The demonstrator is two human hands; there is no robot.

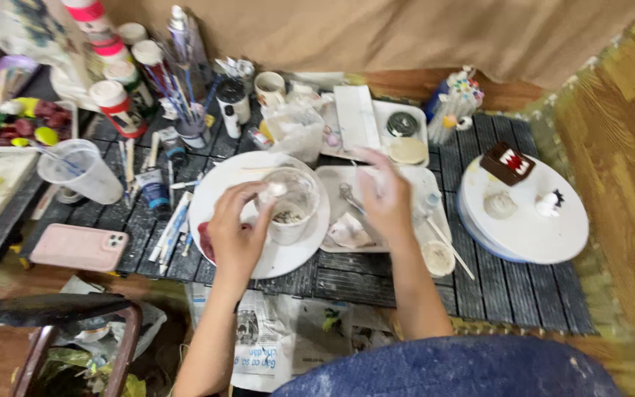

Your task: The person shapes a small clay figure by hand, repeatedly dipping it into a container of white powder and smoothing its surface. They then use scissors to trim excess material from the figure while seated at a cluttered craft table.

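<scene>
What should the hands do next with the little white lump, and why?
Probably lower the left hand a little so the white lump drops into the clear cup. The lump sits pinched right above its open mouth, while the blurred right hand hovers over the tray.

cup (288, 202) on plate (259, 257), tray (420, 184) right, phone (79, 248) left

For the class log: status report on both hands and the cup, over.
Left hand fingers hold a small white lump at the clear cup rim. Right hand blurred over white tray, grip unclear. Cup on round plate.
</scene>
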